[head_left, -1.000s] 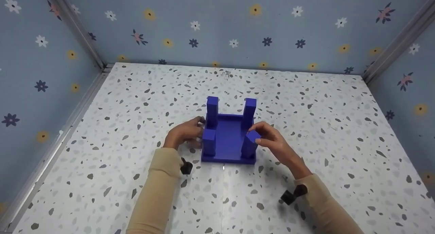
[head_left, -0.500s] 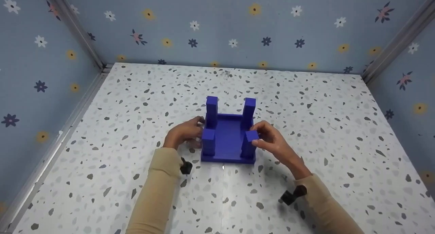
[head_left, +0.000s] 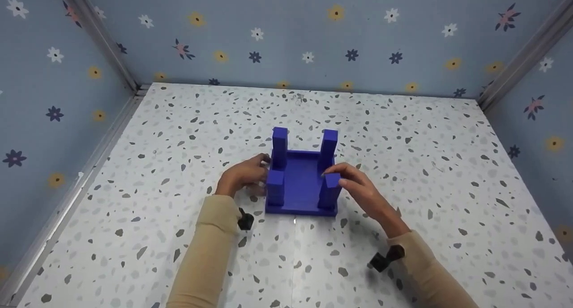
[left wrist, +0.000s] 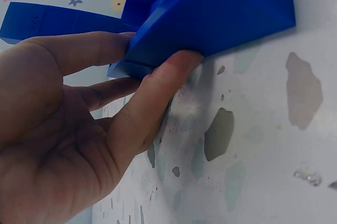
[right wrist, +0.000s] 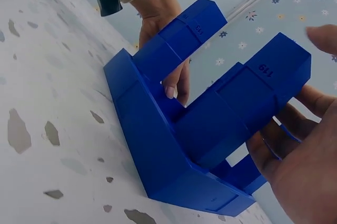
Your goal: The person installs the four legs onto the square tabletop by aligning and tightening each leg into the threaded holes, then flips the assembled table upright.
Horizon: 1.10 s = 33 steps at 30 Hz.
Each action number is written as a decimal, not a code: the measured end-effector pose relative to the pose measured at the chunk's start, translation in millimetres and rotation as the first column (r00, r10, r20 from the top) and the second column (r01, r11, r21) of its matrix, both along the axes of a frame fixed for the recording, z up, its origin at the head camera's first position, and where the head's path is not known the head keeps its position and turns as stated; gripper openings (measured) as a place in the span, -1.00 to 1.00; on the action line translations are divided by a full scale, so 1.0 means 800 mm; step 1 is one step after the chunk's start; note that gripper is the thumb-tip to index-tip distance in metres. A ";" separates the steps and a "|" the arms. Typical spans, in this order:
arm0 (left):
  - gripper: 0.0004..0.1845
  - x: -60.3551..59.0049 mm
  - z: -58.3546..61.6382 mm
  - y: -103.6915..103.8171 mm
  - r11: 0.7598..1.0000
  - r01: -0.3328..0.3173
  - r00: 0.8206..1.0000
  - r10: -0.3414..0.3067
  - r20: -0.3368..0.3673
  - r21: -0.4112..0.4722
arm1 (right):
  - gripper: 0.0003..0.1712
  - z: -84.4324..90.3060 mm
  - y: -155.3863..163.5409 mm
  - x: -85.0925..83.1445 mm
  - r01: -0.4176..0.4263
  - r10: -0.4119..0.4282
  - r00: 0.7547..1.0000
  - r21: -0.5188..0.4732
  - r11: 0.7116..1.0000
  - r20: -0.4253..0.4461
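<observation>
A small blue base (head_left: 300,185) with a low rim lies on the speckled tabletop, several square blue posts standing up from it. My left hand (head_left: 246,176) is at the base's left side. In the left wrist view, its thumb (left wrist: 168,79) and a forefinger hold the wall's edge; some fingertips are hidden. My right hand (head_left: 365,191) has its fingers behind the near right post (head_left: 331,194), which is marked 119. In the right wrist view the fingers (right wrist: 310,100) curl around its far side, while the thumb (right wrist: 322,39) appears lifted slightly off it. The post stands in the base's corner.
Speckled white tabletop (head_left: 201,120) surrounds the base. Blue flowered panels (head_left: 313,35) rise at the back and both sides. Black camera mounts (head_left: 380,261) sit at each wrist, near the beige sleeves.
The near right post has turned so its top sits squarer with the base. My right fingers have shifted around it, with the forefinger reaching farther over. The left hand keeps its place.
</observation>
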<state>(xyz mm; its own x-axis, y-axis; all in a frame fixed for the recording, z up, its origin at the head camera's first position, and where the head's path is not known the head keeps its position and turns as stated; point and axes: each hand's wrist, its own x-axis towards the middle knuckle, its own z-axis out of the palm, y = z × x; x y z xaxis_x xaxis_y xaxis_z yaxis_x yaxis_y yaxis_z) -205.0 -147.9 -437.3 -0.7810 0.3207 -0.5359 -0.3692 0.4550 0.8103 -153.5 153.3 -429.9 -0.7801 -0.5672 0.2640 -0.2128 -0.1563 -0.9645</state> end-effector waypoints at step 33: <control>-0.40 0.002 0.000 0.000 1.000 -0.006 1.000 0.006 -0.006 0.028 | -0.66 -0.001 0.000 -0.001 0.033 -0.034 0.999 0.040 0.999 0.035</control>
